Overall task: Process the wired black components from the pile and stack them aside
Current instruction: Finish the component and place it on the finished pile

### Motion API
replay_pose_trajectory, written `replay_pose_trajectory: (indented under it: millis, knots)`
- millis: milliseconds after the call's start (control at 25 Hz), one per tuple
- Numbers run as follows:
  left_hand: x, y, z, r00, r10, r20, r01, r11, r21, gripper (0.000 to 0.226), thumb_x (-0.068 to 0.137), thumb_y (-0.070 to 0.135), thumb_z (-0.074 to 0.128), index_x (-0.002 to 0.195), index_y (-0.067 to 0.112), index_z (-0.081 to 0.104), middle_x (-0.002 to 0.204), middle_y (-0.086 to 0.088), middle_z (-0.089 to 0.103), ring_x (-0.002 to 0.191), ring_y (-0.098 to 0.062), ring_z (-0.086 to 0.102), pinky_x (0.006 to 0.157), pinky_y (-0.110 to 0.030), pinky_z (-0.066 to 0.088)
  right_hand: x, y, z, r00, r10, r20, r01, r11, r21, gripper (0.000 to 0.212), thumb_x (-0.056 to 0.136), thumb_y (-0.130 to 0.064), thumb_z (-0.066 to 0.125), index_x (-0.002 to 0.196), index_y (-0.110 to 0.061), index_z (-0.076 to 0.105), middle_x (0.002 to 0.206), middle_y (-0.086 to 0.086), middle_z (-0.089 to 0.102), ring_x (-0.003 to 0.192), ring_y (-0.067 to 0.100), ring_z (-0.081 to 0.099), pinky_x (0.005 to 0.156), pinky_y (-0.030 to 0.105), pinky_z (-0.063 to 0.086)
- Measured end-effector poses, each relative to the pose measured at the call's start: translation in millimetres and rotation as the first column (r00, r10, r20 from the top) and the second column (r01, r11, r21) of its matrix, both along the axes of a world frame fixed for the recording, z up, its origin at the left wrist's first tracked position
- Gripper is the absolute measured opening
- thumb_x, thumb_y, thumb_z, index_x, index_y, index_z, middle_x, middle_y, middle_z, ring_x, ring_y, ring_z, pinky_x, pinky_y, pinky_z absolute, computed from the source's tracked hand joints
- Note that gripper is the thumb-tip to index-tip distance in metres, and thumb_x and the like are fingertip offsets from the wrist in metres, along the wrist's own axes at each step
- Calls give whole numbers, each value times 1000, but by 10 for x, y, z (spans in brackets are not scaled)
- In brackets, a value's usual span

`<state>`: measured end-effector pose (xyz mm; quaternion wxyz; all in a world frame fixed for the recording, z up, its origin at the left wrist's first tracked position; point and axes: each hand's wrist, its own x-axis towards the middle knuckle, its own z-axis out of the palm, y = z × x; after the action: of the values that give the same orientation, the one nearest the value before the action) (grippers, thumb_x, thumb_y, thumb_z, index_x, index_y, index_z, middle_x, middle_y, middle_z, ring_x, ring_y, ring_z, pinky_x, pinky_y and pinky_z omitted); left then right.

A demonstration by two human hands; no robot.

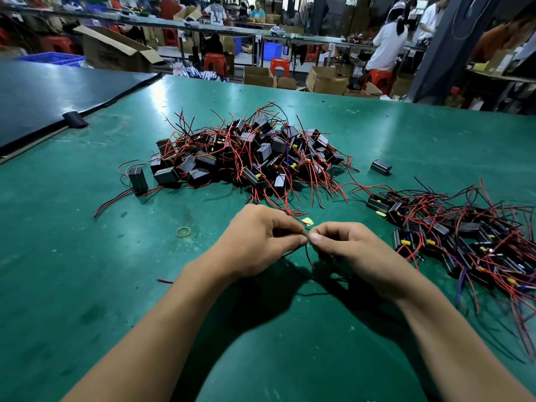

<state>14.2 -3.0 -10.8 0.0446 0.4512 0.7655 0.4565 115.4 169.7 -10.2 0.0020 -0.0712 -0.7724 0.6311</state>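
Left hand [261, 242] and right hand [348, 250] each pinch thin wire ends [309, 253] above the worktop [87, 256]. The pile [252, 158] lies beyond them, the processed stack [464, 236] to the right. The leads look light and floppy, best gripped near the tips.

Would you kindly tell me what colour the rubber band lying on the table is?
The rubber band is yellow; head view.

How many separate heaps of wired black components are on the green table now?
2: the large pile at the middle of the table, and a second heap on the right, past the right hand, cut off by the frame edge; more may lie outside view.
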Motion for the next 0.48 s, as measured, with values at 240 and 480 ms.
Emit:
replay_pose_trajectory:
  millis: [240,480]
  knots:
    - [-4,18,-22,996,30,-83,-28,999,22,6,84,22,74,84,18,78,69,4,69,67,-13,63,67,-34,51,14,66,-2,998,-56,11,57,995,-85,18,86,-23,69,86,-5,68,66,-1,59,57,10,54,56,17,44]
    - [-7,3,-8,987,-4,161,6,1000,-15,8,88,15,71,88,11,77,66,-1,63,58,-17,49,60,-28,42,33,51,-40,915,-1,-404,210,856,473,13,80,-10,82,90,-18,79,74,-12,72,60,6,63,60,15,47]
